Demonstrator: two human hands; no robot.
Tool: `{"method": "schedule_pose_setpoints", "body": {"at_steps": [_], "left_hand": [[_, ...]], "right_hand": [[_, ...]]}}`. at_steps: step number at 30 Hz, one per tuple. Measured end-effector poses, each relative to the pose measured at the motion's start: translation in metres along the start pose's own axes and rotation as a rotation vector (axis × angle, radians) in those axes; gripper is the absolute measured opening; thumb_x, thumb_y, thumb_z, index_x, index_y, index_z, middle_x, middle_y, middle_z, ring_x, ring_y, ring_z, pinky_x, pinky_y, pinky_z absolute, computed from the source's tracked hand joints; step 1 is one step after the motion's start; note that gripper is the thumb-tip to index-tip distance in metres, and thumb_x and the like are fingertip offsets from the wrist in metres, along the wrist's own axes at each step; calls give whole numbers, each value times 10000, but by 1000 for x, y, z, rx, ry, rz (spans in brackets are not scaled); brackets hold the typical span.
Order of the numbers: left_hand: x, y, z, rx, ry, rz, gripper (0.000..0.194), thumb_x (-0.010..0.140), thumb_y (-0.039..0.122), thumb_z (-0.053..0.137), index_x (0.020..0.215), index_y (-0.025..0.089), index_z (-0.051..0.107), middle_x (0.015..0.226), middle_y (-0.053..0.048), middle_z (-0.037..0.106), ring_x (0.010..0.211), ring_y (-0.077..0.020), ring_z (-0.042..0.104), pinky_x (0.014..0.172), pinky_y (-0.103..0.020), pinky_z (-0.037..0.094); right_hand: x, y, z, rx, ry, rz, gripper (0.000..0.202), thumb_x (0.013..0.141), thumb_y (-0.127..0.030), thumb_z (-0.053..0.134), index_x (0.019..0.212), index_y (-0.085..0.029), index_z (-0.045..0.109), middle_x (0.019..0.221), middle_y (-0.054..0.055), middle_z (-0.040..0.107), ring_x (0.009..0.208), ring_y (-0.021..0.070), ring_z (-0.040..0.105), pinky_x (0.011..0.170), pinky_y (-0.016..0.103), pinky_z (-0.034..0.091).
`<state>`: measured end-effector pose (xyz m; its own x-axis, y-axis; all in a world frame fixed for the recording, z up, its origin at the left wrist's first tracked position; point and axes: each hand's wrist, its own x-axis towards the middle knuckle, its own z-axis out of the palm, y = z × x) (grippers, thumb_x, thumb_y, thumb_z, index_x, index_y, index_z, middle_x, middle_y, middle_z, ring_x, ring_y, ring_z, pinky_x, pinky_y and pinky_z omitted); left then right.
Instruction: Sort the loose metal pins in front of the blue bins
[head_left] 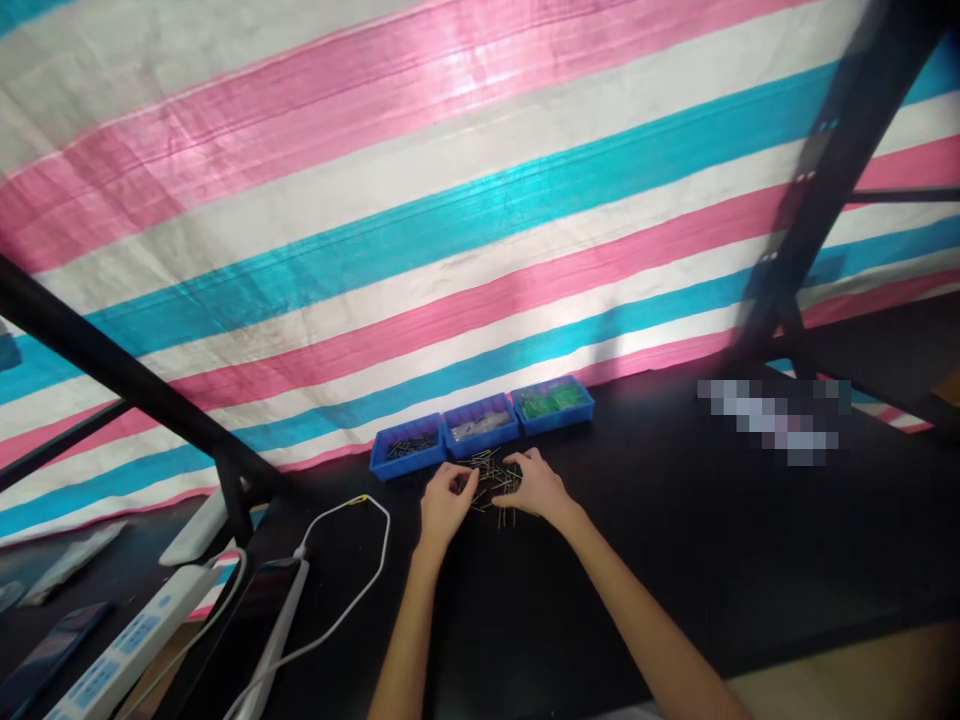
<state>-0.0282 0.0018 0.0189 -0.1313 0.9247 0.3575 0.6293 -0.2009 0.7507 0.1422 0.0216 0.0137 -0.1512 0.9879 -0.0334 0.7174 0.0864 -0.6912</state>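
Observation:
A loose heap of small thin metal pins (491, 478) lies on the black table (675, 560) in front of three blue trays. My left hand (444, 505) rests at the heap's left edge with fingers curled on the pins; whether it grips any is too small to tell. My right hand (534, 484) lies palm down on the heap's right side, fingers spread over the pins. The left blue tray (407, 446) holds dark pins, the middle tray (480, 425) holds pale parts, and the right tray (553, 402) holds green parts.
A striped pink, white and blue tarp (450, 220) hangs behind the trays. Black frame bars (112, 370) slant at the left and right (825, 190). A white power strip (127, 650), a white cable (352, 590) and a phone (259, 605) lie at the lower left.

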Motion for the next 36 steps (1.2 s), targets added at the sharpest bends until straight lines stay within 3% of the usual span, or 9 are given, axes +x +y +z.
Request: {"method": "schedule_pose_setpoints", "body": {"at_steps": [5,8,12,18,26,36], "left_hand": [[-15,-7,4,71,-58,16,153,735,358,590,703,235,675,743,-7,589,531,-112,474,470,-217,304],[-17,-8,10,47,-86,44,147,756,340,571,740,237,675,757,-10,589,541,-113,481,491,-222,342],[-18,-5,22,-47,-107,66,176,786,326,531,786,206,660,835,-37,592,641,-134,550,497,-213,407],[-20,3,25,-121,-37,39,180,791,312,524,799,187,654,875,-48,584,746,-150,579,510,-200,447],[-19,0,24,-241,20,-121,195,783,313,540,824,160,654,860,-53,604,730,-150,584,547,-217,461],[-24,9,30,-425,37,-247,265,784,324,551,977,149,605,748,-33,595,612,-112,550,479,-183,417]], "right_hand": [[-1,12,-19,-80,-192,-44,998,332,-403,837,1242,-271,451,1178,91,399,1096,306,457,848,406,396],[-4,10,-24,-168,-267,-63,1060,321,-328,854,1282,-252,415,1208,113,402,1129,329,430,857,412,393],[-2,4,-16,-175,-160,-52,789,495,-315,809,1215,-250,494,1133,90,493,974,286,557,782,360,424],[2,-6,10,-140,-50,-109,342,777,-312,606,1118,-301,574,1082,32,560,892,193,598,706,268,412],[1,-10,17,-72,79,-155,154,797,-325,599,941,-304,650,930,-32,645,805,146,608,602,221,387],[2,-8,14,128,278,-150,185,784,-366,574,918,-277,664,861,-26,678,547,105,565,512,221,394]]}}
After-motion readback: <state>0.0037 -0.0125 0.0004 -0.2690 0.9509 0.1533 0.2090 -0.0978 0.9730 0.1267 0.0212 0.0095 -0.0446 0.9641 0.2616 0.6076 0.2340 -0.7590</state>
